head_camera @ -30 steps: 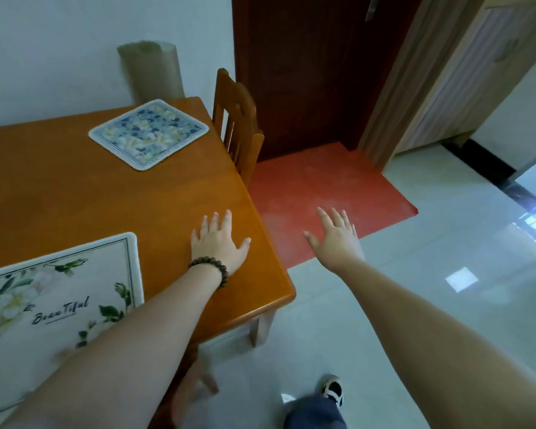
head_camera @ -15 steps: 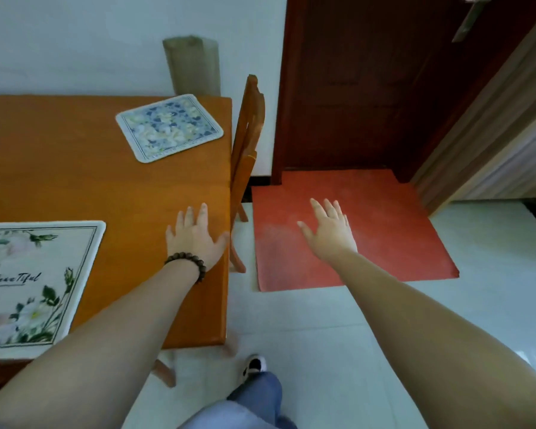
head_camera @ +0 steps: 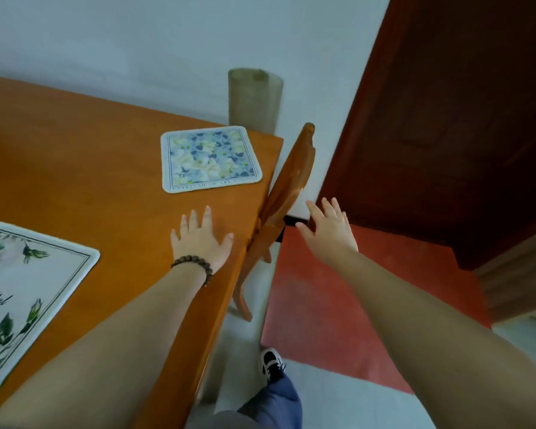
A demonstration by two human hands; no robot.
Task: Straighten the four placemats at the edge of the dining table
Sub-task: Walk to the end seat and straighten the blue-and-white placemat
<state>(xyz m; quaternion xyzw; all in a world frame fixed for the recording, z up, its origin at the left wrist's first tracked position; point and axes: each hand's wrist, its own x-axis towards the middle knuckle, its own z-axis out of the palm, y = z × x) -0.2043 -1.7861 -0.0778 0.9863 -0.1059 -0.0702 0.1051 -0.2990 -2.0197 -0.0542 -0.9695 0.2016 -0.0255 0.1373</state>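
- Left hand (head_camera: 200,239): open, fingers spread, palm down over the table (head_camera: 75,168) near its right edge; holding nothing. Can't tell if palm presses the wood or hovers just above.
- Bead bracelet (head_camera: 194,264) on left wrist.
- Right hand (head_camera: 330,233): open, fingers splayed, empty, out in the air off the table's side, over the red floor mat (head_camera: 338,305).
- Blue floral placemat (head_camera: 210,158): on the table just beyond the left fingertips, not touched, close to the table's far right corner; sits slightly skewed to the table edge.
- White placemat w/ green leaves + script (head_camera: 28,298): well left of the left hand, partly cut off by the frame edge, untouched.
- Wooden chair (head_camera: 287,193): between the two hands, back leaning against the table edge; right thumb is near it, contact unclear.
- Beyond the right hand: dark door (head_camera: 446,119).
- Below the hands: shoe (head_camera: 270,362) on pale floor.
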